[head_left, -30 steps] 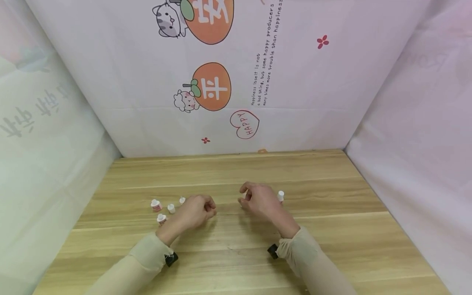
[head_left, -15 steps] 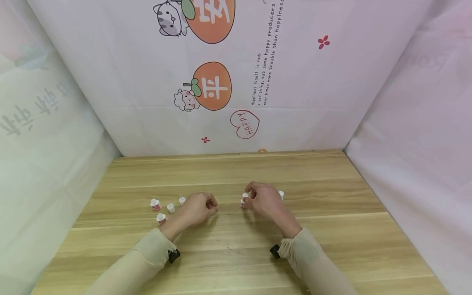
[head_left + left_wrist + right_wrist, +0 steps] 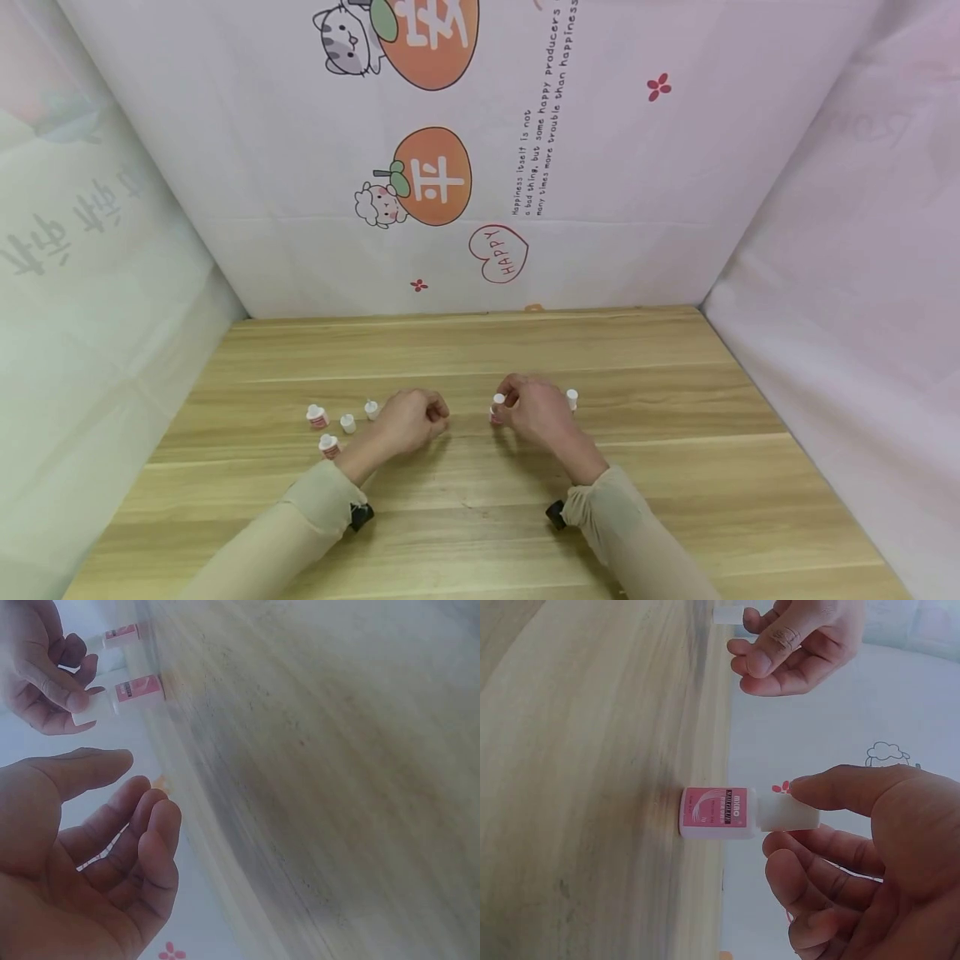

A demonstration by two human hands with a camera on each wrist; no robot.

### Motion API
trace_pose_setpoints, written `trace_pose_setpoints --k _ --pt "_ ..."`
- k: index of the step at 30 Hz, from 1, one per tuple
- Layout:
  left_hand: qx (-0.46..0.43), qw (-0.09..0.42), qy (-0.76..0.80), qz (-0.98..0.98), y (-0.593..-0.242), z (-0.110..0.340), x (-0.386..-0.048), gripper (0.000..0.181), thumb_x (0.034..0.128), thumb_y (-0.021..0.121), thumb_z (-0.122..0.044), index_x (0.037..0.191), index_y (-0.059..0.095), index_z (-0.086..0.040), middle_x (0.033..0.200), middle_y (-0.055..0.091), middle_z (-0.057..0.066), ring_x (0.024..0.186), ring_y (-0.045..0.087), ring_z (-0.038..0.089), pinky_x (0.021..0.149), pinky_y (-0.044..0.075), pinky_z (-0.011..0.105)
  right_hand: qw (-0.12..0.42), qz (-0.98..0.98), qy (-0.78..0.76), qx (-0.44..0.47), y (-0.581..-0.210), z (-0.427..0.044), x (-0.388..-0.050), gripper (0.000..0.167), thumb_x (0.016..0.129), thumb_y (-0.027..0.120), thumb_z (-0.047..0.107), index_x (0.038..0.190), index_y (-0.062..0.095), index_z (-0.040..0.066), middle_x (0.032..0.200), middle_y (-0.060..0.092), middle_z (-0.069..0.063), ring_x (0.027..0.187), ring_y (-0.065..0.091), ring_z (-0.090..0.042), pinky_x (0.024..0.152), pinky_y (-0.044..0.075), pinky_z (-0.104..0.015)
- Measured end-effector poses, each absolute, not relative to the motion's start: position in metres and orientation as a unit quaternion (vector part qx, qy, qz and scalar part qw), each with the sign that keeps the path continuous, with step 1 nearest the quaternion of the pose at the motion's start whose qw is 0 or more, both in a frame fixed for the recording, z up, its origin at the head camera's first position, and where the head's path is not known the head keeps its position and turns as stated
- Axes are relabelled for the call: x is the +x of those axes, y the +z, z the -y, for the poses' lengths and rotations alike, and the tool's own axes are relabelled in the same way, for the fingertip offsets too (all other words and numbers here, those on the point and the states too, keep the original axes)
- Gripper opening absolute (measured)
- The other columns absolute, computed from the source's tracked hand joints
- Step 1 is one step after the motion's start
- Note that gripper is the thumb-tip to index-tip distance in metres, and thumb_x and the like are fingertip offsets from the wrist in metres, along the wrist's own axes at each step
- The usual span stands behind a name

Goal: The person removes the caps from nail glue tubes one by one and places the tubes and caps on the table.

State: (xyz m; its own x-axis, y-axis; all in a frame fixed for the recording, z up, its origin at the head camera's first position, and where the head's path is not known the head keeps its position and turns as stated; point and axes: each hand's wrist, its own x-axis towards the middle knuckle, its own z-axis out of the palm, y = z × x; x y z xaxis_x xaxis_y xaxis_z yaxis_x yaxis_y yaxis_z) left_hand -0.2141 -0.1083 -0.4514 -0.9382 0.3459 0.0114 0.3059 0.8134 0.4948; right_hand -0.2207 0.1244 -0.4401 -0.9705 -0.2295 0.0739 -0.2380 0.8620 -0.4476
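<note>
My right hand pinches the white cap of a small bottle with a pink label, which stands upright on the table. In the left wrist view the same bottle shows beside the right hand's fingers. My left hand hovers over the table to the left of that bottle, its fingers loosely curled and holding nothing; in its own wrist view the left hand shows a gap between thumb and fingers.
Two capped bottles and two loose white caps lie left of my left hand. Another white-capped bottle stands behind my right hand. White printed cloth walls the wooden table.
The right hand drew back slightly to the right, uncovering the bottle, then closed its fingertips round the cap. The left hand has shifted a little to the right.
</note>
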Motion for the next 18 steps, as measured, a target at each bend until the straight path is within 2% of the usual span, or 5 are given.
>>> trace_pose_setpoints --k 14,18 --pt "0.168 0.033 0.255 -0.952 -0.456 0.108 -0.214 0.007 0.0864 0.076 -0.019 0.089 0.070 -0.016 0.083 0.067 -0.004 0.077 0.060 0.008 0.074 0.052 0.028 0.007 0.964 0.230 0.130 -0.443 -0.113 -0.221 0.018 0.086 0.076 0.036 0.098 0.068 0.025 0.085 0.069 0.013 0.080 0.061 -0.012 0.071 0.048 -0.032" --pt "0.170 0.028 0.248 -0.953 -0.458 0.110 -0.215 0.008 0.0855 0.078 -0.020 0.088 0.070 -0.017 0.082 0.068 -0.005 0.076 0.059 0.007 0.074 0.052 0.028 -0.010 0.964 0.231 0.130 -0.440 -0.107 -0.220 0.020 0.086 0.075 0.038 0.100 0.068 0.026 0.089 0.069 0.013 0.080 0.061 -0.011 0.071 0.048 -0.032"
